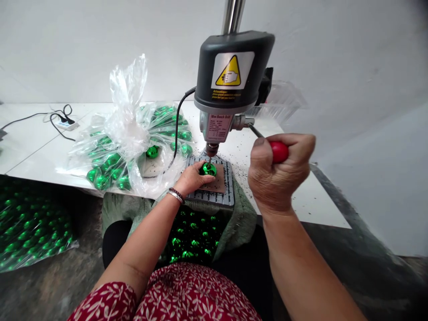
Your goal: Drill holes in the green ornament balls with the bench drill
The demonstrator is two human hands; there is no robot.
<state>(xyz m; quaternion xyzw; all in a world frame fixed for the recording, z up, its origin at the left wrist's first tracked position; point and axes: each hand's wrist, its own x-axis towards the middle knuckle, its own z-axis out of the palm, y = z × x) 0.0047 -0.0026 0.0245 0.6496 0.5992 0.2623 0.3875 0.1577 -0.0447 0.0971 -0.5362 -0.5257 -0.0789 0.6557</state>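
Observation:
A shiny green ball sits on a brown board on the ribbed base of a small bench drill. My left hand grips that ball from its left side, thumb in front and fingers behind. Right above the ball is the drill's chuck, and its bit reaches down to the ball's top; whether it has gone in I cannot tell. My right hand is wrapped round the red knob of the drill's feed lever.
A clear plastic bag of green balls lies on the white table, left of the drill. Dark shavings are scattered around the base. A power strip with cords is farther left. More green balls fill a sack below and a floor bag.

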